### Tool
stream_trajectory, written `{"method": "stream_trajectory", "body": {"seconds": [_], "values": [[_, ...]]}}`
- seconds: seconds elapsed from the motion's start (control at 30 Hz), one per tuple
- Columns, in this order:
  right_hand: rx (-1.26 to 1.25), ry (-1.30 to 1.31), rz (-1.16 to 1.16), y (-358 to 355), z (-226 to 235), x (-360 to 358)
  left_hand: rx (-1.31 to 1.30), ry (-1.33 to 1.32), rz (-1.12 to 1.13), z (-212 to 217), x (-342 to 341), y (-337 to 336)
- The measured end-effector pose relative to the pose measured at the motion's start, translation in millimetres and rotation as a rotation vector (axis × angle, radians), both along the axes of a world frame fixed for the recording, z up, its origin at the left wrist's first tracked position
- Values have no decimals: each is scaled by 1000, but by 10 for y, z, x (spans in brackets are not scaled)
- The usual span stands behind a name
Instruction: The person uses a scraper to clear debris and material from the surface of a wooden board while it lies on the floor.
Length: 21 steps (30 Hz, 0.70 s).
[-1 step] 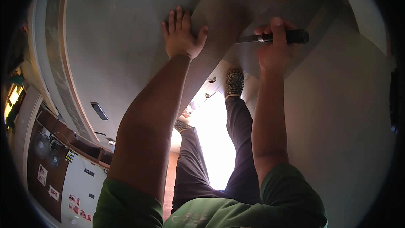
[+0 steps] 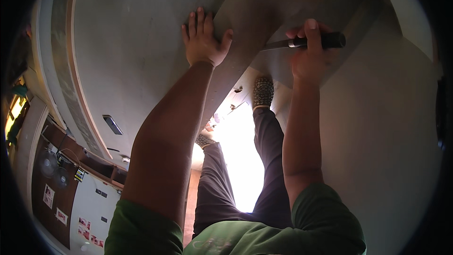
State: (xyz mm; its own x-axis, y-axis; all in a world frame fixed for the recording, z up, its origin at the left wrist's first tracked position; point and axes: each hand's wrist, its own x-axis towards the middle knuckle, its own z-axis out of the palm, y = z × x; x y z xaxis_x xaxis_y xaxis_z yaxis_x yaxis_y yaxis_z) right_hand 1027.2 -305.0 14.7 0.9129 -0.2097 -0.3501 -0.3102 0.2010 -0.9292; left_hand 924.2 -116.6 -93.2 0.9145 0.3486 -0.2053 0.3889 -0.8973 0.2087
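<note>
My left hand (image 2: 205,42) lies flat on a wide grey panel (image 2: 132,42), fingers spread and thumb out to the right. Just beside it runs the panel's brownish edge strip (image 2: 236,49). In my right hand (image 2: 309,61) is a hand tool with a thick black handle (image 2: 334,40), a metal collar and a narrow metal blade (image 2: 278,45). The fingers wrap the handle, with the thumb along the top. Leftward, the blade reaches the edge strip; its tip is hard to make out, so I cannot tell whether it is a file or a chisel.
A dark phone-like slab (image 2: 112,124) lies on the panel left of my left forearm. Below, my patterned shoes (image 2: 263,92) stand by brightly lit floor. A fan (image 2: 48,163) and a cabinet with pictures (image 2: 85,226) are at the lower left.
</note>
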Motion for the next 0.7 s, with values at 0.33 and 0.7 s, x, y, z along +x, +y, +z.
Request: {"method": "stream_trajectory", "body": {"seconds": [0.33,0.7], "values": [[11,-27,79,189,271,71,-5,-28,5,-41,-32,28],[234,-58,61,42,152,272,-1,-39,6,-46,-38,19]]}}
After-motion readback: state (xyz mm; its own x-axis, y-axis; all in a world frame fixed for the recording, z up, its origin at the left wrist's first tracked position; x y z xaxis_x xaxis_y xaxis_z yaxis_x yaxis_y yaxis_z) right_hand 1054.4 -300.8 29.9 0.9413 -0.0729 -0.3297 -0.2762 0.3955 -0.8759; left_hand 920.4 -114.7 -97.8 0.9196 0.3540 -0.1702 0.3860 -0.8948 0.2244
